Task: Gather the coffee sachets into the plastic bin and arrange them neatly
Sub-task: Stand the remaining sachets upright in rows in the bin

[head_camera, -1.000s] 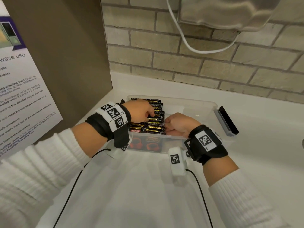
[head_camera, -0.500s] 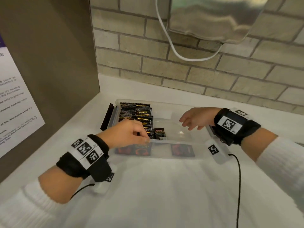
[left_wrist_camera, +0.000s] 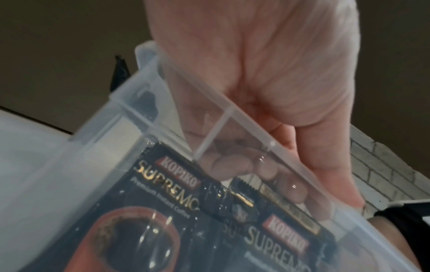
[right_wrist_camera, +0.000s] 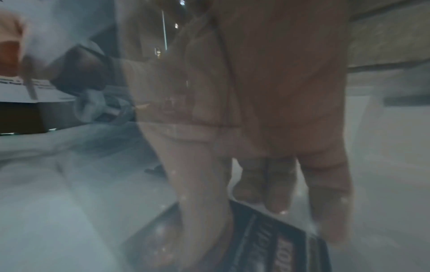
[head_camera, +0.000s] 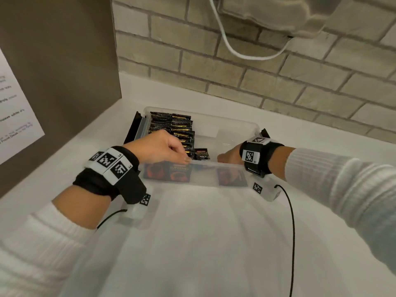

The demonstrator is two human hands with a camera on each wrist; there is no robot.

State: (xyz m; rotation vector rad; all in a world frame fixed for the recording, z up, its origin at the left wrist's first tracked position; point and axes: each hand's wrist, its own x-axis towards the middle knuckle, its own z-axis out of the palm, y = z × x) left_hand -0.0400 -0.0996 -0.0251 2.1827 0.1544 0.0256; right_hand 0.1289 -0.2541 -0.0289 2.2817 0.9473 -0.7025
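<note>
A clear plastic bin [head_camera: 214, 166] stands on the white counter. A row of black coffee sachets [head_camera: 171, 127] fills its left side, and one sachet [head_camera: 201, 154] stands upright beside the row. More sachets [head_camera: 167, 173] [left_wrist_camera: 174, 193] lean against the near wall. My left hand [head_camera: 184, 156] [left_wrist_camera: 302, 184] grips the near rim [left_wrist_camera: 130, 97], thumb on top, fingers curled inside. My right hand [head_camera: 227, 157] [right_wrist_camera: 244, 211] reaches down into the near right corner and pinches a sachet [head_camera: 231, 177] [right_wrist_camera: 274, 239] between thumb and fingers; that view is blurred.
Black lid clips [head_camera: 131, 129] [head_camera: 264, 132] flank the bin. A brick wall stands behind, with a white cable [head_camera: 235, 52] hanging from a metal appliance [head_camera: 278, 13]. A brown panel [head_camera: 53, 61] with a poster [head_camera: 15, 114] closes the left. Bare white counter [head_camera: 192, 232] lies in front.
My right hand left the sachet row, swung to the bin's right side, then dropped into the near right corner. My left hand moved from the row back to the near rim.
</note>
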